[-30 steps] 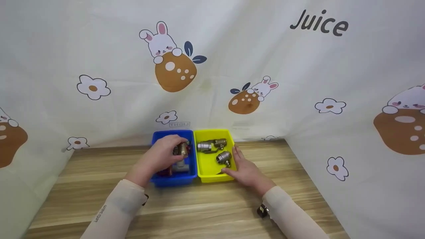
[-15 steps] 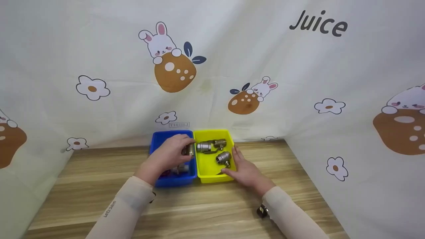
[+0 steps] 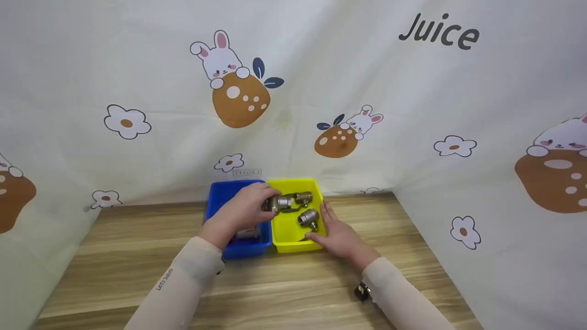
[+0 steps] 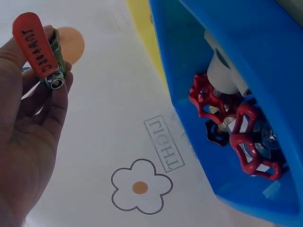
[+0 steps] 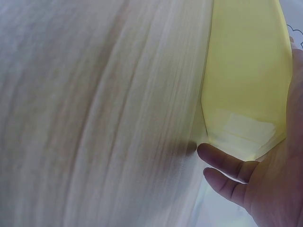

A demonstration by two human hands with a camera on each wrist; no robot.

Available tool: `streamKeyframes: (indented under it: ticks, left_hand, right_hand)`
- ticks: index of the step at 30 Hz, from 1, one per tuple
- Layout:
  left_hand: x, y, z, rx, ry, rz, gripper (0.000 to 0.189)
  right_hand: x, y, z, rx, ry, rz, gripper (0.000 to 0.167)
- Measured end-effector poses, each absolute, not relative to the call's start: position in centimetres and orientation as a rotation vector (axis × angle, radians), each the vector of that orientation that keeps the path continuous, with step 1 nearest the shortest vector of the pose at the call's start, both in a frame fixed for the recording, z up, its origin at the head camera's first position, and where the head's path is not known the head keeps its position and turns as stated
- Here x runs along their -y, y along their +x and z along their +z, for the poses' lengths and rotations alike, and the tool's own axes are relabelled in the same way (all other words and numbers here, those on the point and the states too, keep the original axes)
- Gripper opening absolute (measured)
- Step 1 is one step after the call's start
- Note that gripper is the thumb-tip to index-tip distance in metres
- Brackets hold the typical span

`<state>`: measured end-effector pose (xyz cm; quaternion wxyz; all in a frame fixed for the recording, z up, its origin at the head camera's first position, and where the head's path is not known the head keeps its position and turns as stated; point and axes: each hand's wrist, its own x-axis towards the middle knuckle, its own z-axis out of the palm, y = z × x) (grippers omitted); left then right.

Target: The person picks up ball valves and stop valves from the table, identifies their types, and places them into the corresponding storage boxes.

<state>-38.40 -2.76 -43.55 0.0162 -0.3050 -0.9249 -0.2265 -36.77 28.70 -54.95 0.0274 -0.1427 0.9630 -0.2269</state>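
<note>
My left hand holds a small brass ball valve between thumb and fingers, over the wall where the two bins meet. In the left wrist view its orange-red lever handle bears dark lettering. The yellow bin holds several metal valves, among them a silver one and another nearer the front. My right hand grips the yellow bin's right wall, thumb over the rim and fingers along the outside; its lower fingers hang beside the wall in the right wrist view.
The blue bin stands left against the yellow one. Inside lie valves with red handwheels and a pale grey pipe fitting. Both bins stand on a wood-grain table, close to a printed cloth at the back.
My left hand has lifted the ball valve out of the blue bin and moved right, to the yellow bin's edge. The right hand has stayed in place.
</note>
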Motion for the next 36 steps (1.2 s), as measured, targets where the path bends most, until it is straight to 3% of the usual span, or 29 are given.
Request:
streamKeyframes:
  ticks: [20,26,36]
  left_hand:
    - [-1.5,-40.0,-43.6,2.904,-0.937,-0.811,0.053]
    - [-2.8,-40.7,-44.2,2.872,-0.851,-0.888,0.054]
    - [-4.2,-41.8,-45.1,2.942,-0.708,-0.991,0.054]
  right_hand:
    - [-28.8,-36.7,-54.9,-2.977,-0.424,-0.697,0.12]
    - [-28.7,-36.7,-54.8,-2.986,-0.463,-0.697,0.11]
    - [-28.7,-36.6,-54.8,-2.966,-0.433,-0.701,0.116]
